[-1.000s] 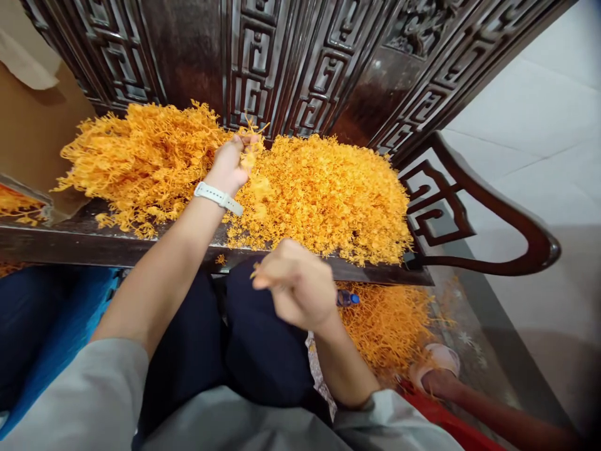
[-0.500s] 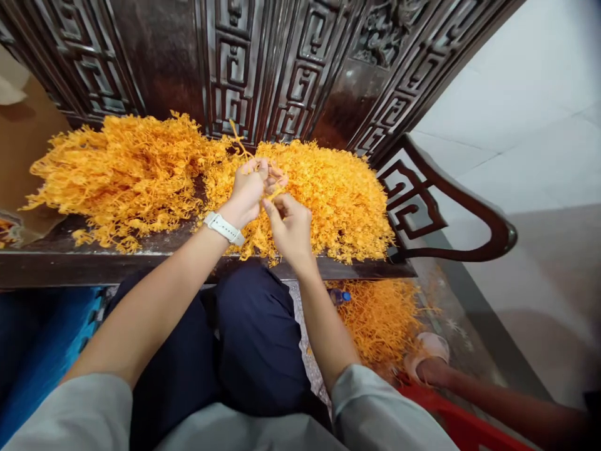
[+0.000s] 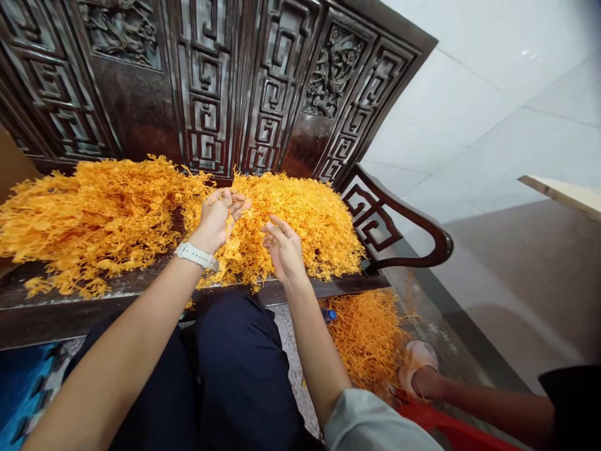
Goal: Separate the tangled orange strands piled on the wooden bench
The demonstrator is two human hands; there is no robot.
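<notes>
My left hand [image 3: 216, 218], with a pale watch [image 3: 197, 255] on its wrist, is closed on a thin orange branched stem [image 3: 238, 200], mostly hidden by the fingers. A little to its right, my right hand [image 3: 285, 252] is held apart with its fingers loosely spread and nothing visible in them. Both hands hover over a dense pile of yellow-orange branched pieces [image 3: 310, 225] with frilly ends. Another loose pile of similar pieces [image 3: 94, 219] lies to the left on the same dark wooden bench [image 3: 141, 285].
The bench has a carved back [image 3: 206, 94] and a curved armrest [image 3: 441, 244] on the right. Below lies a heap of orange stems [image 3: 366, 338] with a blue-capped bottle [image 3: 330, 315]. Another person's foot [image 3: 420, 369] and a red object [image 3: 436, 419] are at lower right.
My hands have moved apart; the right has opened away from the stem it was pinching beside the left. The view has shifted, showing more of the bench back and wall.
</notes>
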